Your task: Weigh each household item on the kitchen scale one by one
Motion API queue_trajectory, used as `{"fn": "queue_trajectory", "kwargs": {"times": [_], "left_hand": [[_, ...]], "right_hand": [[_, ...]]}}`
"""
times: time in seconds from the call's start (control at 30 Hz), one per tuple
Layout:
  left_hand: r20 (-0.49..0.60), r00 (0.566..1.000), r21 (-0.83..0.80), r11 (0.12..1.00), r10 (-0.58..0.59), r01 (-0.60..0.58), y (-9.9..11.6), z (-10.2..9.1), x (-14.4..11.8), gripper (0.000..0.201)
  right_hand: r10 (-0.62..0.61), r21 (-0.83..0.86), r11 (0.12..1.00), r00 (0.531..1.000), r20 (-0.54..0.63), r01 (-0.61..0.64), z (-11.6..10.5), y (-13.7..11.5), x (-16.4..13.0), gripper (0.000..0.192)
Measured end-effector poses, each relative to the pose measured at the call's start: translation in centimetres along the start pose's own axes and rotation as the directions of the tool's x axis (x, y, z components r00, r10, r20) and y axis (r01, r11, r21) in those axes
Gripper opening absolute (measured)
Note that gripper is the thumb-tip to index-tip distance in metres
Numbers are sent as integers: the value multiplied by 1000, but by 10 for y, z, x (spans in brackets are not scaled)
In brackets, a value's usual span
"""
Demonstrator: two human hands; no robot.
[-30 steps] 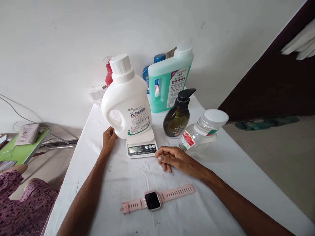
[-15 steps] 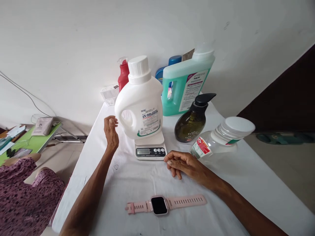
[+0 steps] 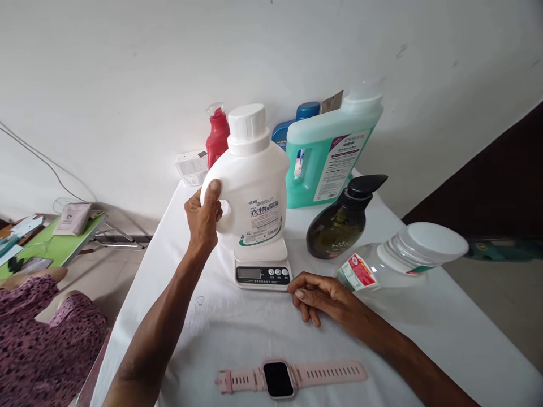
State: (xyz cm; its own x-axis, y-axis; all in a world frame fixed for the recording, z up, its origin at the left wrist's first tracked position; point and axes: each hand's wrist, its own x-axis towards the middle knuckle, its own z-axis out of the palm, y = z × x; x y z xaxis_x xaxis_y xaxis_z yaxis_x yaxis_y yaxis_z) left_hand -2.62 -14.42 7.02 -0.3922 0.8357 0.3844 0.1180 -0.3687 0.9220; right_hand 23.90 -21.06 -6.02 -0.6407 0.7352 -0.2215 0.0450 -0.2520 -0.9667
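Observation:
A large white detergent jug point(image 3: 263, 181) with a white screw cap stands over the pan of a small kitchen scale point(image 3: 262, 274); whether its base fully rests there is hard to tell. My left hand point(image 3: 204, 215) is wrapped round the jug's handle, thumb on top and fingers through the opening. By the scale's front right corner, my right hand point(image 3: 320, 297) lies on the cloth, empty, with loosely bent fingers that are apart. The scale's display looks blank. Nearer me, a pink-strapped smartwatch point(image 3: 278, 379) lies flat, its screen dark.
Right of the scale are a dark pump bottle point(image 3: 337, 226) and a clear jar point(image 3: 386, 260) with a white lid. Behind stand a green liquid jug point(image 3: 309, 164), a blue bottle point(image 3: 307, 111), a red bottle point(image 3: 217, 135) and a small white box point(image 3: 192, 168). Someone in patterned clothing point(image 3: 55, 339) sits at left.
My left hand has moved from beside the jug onto its handle and closed round it. My right hand stays by the scale. The view has shifted slightly.

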Motion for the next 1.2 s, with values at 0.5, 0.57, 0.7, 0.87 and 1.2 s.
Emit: {"fn": "queue_trajectory", "kwargs": {"times": [0.5,0.57,0.7,0.87,1.2], "left_hand": [[-445,893,18,998,68,-67,-16,-90,74,65],[-485,872,21,998,61,-58,-28,-100,84,67],[-486,869,71,995,92,-66,-53,-112,105,73],[-497,860,86,993,116,-84,-76,-115,132,75],[-479,861,214,974,173,-77,-107,-100,198,57]], "right_hand": [[6,-53,999,1000,-20,-7,3,-1,-2,52],[18,-54,998,1000,-20,-19,2,2,-1,53],[59,-42,997,998,-26,-60,0,4,0,53],[106,-16,994,994,-31,-107,-1,7,0,52],[90,-8,996,995,-40,-90,2,9,1,53]]}}
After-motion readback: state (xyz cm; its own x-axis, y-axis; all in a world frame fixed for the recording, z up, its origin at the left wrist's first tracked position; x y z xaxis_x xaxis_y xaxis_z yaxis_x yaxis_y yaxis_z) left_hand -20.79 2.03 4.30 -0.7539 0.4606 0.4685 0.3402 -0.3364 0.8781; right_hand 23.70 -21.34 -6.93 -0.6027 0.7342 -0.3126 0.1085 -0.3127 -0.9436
